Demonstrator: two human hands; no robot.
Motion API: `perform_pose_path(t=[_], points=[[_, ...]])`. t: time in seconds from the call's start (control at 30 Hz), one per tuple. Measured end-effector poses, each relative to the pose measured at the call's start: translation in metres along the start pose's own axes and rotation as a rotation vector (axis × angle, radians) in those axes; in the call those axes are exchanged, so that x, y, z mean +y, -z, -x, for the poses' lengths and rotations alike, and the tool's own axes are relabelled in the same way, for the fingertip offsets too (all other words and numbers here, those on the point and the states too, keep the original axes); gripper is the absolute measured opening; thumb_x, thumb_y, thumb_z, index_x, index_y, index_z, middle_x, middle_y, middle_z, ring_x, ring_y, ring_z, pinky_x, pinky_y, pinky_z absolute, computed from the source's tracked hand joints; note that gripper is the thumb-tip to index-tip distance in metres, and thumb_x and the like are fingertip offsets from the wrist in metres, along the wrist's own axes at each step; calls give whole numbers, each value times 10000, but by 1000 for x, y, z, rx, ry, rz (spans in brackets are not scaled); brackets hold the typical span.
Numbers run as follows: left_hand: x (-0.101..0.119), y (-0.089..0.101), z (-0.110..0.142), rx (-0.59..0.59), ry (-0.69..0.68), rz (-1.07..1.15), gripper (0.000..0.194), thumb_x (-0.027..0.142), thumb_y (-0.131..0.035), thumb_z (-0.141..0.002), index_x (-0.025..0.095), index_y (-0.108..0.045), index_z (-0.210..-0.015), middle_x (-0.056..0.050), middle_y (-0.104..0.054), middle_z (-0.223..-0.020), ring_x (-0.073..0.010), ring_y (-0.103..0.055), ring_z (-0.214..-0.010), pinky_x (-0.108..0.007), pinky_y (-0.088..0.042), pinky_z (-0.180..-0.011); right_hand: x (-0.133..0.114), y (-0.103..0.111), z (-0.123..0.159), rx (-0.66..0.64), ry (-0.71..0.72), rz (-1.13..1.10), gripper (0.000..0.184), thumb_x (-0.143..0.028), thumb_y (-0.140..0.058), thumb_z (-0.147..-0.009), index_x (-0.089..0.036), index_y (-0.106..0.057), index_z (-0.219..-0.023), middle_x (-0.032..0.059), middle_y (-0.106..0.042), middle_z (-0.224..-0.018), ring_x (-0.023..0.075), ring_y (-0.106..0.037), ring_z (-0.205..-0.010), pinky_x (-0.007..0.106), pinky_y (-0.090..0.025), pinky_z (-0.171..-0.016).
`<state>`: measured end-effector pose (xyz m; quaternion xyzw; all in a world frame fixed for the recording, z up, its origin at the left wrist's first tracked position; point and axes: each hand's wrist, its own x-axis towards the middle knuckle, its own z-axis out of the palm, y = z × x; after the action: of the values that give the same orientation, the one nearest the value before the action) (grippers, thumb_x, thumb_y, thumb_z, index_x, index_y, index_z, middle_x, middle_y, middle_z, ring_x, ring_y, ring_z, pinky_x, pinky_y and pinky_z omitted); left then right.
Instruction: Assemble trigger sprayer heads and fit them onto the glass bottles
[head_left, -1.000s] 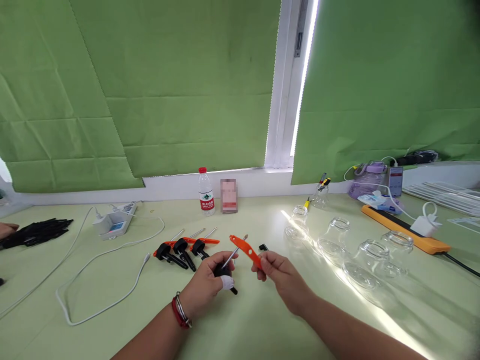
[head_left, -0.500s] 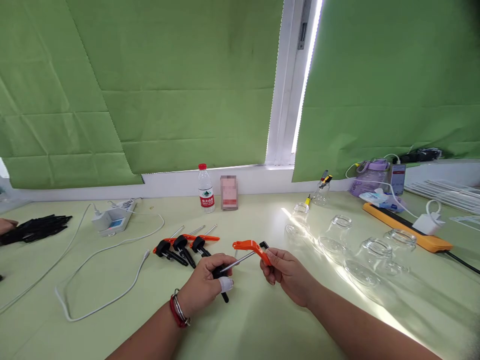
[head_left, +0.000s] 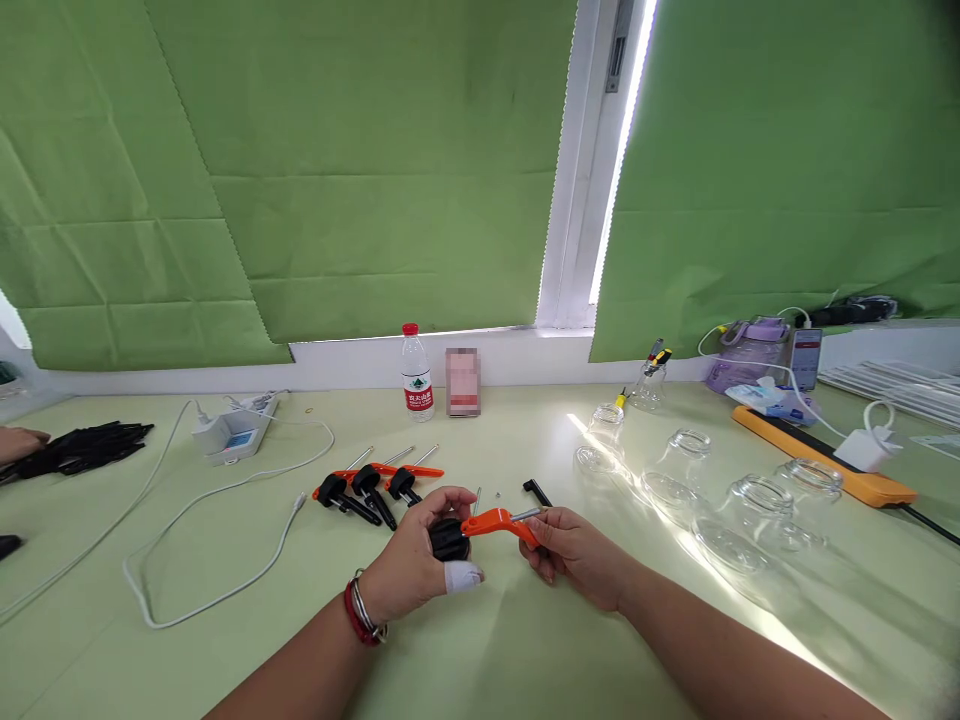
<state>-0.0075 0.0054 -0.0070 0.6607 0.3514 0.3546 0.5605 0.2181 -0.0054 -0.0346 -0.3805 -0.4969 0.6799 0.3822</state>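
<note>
My left hand (head_left: 409,560), a white wrap on its thumb, grips a black round cap (head_left: 448,540). A metal rod (head_left: 526,514) runs from the cap through an orange crank arm (head_left: 491,521). My right hand (head_left: 577,560) pinches the arm's right end, its left end lying against the cap. Just beyond my hands lie a small black handle (head_left: 535,491), a thin metal pin (head_left: 478,498) and a tiny metal bit (head_left: 497,495). To the left, several black pieces (head_left: 367,480) with metal rods and orange arms rest on the table.
Several clear glass jars (head_left: 686,460) stand on the right, before an orange power strip (head_left: 862,478). A water bottle (head_left: 418,385) is at the back. A white cable (head_left: 225,485) loops across the left. Another person's hand (head_left: 22,442) touches black strips (head_left: 94,448) at far left.
The orange crank arm has moved left along the rod, from near its tip to the black cap. My left hand has turned the cap so the rod points right.
</note>
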Motion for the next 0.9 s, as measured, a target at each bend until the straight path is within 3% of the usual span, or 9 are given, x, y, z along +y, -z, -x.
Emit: perform_pose_path(t=[0.1,0.23,0.33,0.5,0.7,0.9], points=[[0,-2,0,-35,-19,36,471,146,-779,-577,187,-507,-959,4,-511,-856,-89,-507,-632,-235,-421,-583,3,2,-1,-30,-6,-14,379,-501,-574,-825,-134,-546,-734,7,-530,-640,71,-414,-498,233,-287,-497],[0,-4,-1,-55,-106,48,362,157,-774,-597,174,-527,-861,-10,-483,-970,-67,-481,-640,-225,-402,-589,5,1,0,-55,4,-7,364,-487,-584,-822,-140,-538,-724,10,-538,-653,76,-425,-506,240,-295,-505],[-1,-4,-1,-32,-138,16,307,143,-751,-621,166,-541,-843,-2,-486,-916,-74,-447,-667,-217,-384,-601,6,1,0,-37,32,6,345,-473,-595,-819,-149,-526,-723,5,-540,-659,79,-426,-520,244,-302,-521],[-4,-4,0,-61,-52,23,302,201,-717,-683,164,-521,-909,23,-502,-731,-93,-435,-645,-231,-384,-600,10,2,-2,-9,53,50,352,-485,-576,-826,-147,-539,-735,2,-538,-661,82,-423,-535,246,-304,-536],[-3,-8,1,-106,30,102,312,208,-721,-668,177,-478,-861,6,-556,-759,-112,-498,-663,-257,-419,-624,6,-1,1,10,29,124,347,-472,-615,-786,-154,-529,-678,-6,-540,-628,87,-427,-533,246,-302,-536],[0,-7,2,-97,-2,23,310,212,-723,-649,178,-477,-834,59,-452,-662,-72,-358,-571,-202,-321,-524,1,-5,2,22,3,141,334,-457,-626,-766,-161,-520,-655,-17,-526,-593,84,-410,-524,242,-286,-529]])
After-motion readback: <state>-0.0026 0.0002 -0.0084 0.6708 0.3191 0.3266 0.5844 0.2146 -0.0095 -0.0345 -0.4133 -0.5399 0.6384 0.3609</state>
